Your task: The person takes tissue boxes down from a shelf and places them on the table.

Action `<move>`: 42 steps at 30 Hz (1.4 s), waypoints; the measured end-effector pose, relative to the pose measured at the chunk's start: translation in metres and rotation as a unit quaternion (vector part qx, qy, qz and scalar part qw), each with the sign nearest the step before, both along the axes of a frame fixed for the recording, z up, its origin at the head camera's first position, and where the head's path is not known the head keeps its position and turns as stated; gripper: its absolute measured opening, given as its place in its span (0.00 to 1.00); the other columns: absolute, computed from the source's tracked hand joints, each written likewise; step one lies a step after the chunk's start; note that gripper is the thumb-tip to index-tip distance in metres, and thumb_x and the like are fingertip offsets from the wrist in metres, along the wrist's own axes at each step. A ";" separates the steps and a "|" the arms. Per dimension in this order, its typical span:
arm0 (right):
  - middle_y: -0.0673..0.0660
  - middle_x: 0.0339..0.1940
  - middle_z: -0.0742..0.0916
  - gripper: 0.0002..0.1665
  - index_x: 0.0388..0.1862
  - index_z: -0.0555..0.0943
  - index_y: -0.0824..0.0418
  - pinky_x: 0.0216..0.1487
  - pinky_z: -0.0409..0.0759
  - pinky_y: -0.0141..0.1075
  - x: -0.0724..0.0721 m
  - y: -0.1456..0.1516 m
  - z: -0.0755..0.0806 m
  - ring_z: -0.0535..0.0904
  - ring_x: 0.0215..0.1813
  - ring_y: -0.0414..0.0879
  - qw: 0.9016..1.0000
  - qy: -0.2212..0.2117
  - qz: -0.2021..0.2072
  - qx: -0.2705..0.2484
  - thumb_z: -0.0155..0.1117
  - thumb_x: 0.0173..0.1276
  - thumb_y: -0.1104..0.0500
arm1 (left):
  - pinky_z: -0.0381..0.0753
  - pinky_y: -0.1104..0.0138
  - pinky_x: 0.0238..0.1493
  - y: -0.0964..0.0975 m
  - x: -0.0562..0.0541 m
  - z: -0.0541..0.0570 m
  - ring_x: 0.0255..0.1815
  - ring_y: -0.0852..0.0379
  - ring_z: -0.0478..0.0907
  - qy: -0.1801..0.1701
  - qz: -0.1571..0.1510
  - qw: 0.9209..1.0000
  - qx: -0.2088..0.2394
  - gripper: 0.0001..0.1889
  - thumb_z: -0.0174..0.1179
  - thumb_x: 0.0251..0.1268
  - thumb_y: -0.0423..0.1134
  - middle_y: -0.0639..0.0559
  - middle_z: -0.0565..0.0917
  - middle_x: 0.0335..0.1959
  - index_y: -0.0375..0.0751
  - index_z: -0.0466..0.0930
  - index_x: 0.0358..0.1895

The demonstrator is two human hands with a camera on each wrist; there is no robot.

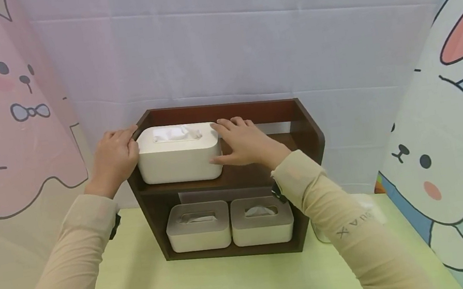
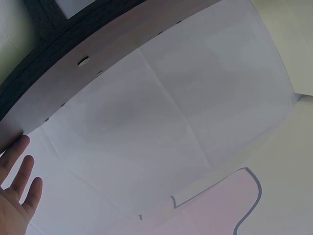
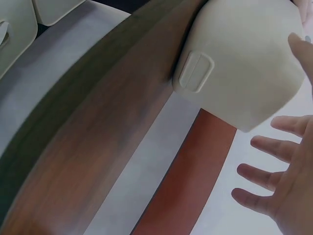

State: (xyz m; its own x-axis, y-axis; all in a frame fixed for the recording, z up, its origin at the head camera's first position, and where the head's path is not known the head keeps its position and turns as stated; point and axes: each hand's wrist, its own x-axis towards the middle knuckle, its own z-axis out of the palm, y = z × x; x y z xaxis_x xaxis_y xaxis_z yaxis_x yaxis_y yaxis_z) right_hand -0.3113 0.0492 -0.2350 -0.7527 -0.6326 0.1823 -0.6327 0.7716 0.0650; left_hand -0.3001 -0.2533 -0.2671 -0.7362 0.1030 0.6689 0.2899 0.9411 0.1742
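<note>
A large white tissue box sits on the upper left of a dark brown two-tier shelf, a tissue showing in its top slot. My left hand is at the shelf's left side panel, its fingers extended along the outer face in the left wrist view. At the box's right end is my right hand, fingers spread and thumb near the front corner. The right wrist view shows these straight fingers beside the box; whether the thumb touches it, I cannot tell.
Two smaller tissue boxes with greyish lids, a left one and a right one, stand side by side on the lower tier. Another pale container is partly hidden behind my right sleeve. The shelf stands on a light green table before a pale curtain.
</note>
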 end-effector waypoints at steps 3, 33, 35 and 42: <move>0.56 0.73 0.58 0.55 0.73 0.48 0.53 0.67 0.56 0.54 -0.005 -0.008 0.001 0.54 0.71 0.58 1.000 -0.011 0.000 0.003 0.47 0.55 0.25 | 0.67 0.43 0.52 0.000 0.000 0.000 0.51 0.36 0.70 0.003 0.001 1.000 -0.001 0.23 0.36 0.66 0.37 0.37 0.77 0.54 0.35 0.73 0.58; 0.56 0.73 0.56 0.59 0.73 0.49 0.50 0.68 0.54 0.55 -0.023 -0.063 0.008 0.53 0.69 0.58 0.994 -0.109 -0.007 -0.019 0.53 0.48 0.24 | 0.66 0.43 0.53 0.000 0.004 0.003 0.51 0.33 0.69 -0.002 -0.008 1.000 0.006 0.23 0.35 0.65 0.36 0.34 0.77 0.54 0.32 0.72 0.57; 0.56 0.74 0.56 0.60 0.73 0.49 0.49 0.68 0.53 0.56 -0.023 -0.066 0.009 0.52 0.70 0.58 0.993 -0.115 -0.009 -0.021 0.54 0.47 0.23 | 0.66 0.43 0.54 -0.001 0.004 0.003 0.51 0.34 0.69 0.000 -0.009 1.000 0.008 0.23 0.35 0.65 0.36 0.35 0.77 0.54 0.32 0.73 0.57; 0.56 0.72 0.58 0.62 0.73 0.49 0.49 0.68 0.53 0.56 -0.025 -0.070 0.007 0.52 0.71 0.58 0.994 -0.109 -0.015 -0.016 0.55 0.45 0.23 | 0.66 0.43 0.52 0.000 0.003 0.002 0.50 0.34 0.70 0.002 -0.009 1.000 0.009 0.23 0.35 0.65 0.36 0.35 0.77 0.54 0.33 0.73 0.57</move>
State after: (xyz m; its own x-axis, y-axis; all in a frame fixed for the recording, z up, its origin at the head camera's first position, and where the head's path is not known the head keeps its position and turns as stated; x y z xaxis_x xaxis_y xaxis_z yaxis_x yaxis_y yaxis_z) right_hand -0.3361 -0.0204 -0.2279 -0.7948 -0.6060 0.0331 -0.6060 0.7896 -0.0966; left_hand -0.2973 -0.2528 -0.2649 -0.7311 0.1053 0.6741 0.3085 0.9323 0.1889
